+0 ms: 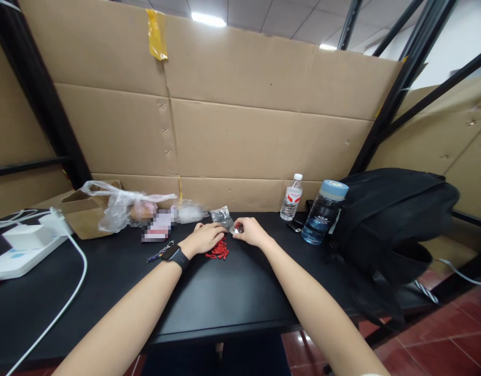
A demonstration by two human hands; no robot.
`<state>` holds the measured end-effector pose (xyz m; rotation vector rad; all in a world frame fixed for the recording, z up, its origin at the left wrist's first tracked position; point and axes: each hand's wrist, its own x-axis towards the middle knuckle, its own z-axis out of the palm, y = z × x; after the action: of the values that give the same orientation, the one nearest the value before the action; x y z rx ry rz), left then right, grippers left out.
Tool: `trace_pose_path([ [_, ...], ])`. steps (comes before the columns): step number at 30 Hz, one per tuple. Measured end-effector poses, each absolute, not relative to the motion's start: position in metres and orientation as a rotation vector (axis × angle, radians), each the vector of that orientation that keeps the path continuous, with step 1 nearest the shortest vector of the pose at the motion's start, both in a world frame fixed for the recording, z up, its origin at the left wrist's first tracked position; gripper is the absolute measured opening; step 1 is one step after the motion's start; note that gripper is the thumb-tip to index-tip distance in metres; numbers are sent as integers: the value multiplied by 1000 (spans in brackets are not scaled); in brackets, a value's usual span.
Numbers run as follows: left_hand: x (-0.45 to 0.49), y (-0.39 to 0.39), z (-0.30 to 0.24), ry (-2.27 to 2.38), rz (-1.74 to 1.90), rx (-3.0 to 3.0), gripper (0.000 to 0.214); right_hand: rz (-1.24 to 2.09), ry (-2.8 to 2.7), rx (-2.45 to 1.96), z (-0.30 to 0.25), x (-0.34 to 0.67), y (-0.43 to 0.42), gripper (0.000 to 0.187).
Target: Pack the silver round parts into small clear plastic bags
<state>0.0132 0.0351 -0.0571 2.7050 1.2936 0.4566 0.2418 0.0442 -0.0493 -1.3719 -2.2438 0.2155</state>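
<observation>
My left hand [204,239], with a dark watch [175,254] on its wrist, lies low over the black table with its fingers stretched out. Its fingertips reach the upper edge of a small pile of red cord loops [219,249]. To the right of the pile, my right hand [251,232] has its fingers pinched round a small shiny, see-through thing [236,228] with some red at it; its exact kind is too small to tell. Just behind both hands lies a clear plastic bag [221,216] with something grey showing.
On the left are a white power strip [25,256] with cables, a cardboard box [82,214] and a knotted plastic bag [121,206]. A water bottle [291,198], a blue-lidded bottle [322,214] and a black backpack [393,224] stand right. Cardboard [240,141] walls the back.
</observation>
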Motion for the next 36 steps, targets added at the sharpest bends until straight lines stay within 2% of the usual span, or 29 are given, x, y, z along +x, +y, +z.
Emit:
trace_pose_path([
  [5, 9, 36, -55, 1359, 389, 2649, 45, 169, -2279, -1545, -50, 236, 50, 27],
  [16, 9, 37, -55, 1351, 270, 2609, 45, 364, -2233, -1319, -60, 242, 62, 22],
  [21, 11, 34, -50, 1341, 215, 2598, 46, 362, -2113, -1348, -65, 236, 67, 27],
  [27, 12, 35, -50, 1333, 225, 2603, 46, 304, -2253, -1257, -57, 234, 62, 16],
  [30, 13, 37, -52, 1310, 272, 2584, 43, 307, -2337, -1218, -52, 235, 58, 19],
  [36, 14, 37, -55, 1273, 287, 2576, 41, 163, -2238, -1492, -46, 224, 56, 9],
])
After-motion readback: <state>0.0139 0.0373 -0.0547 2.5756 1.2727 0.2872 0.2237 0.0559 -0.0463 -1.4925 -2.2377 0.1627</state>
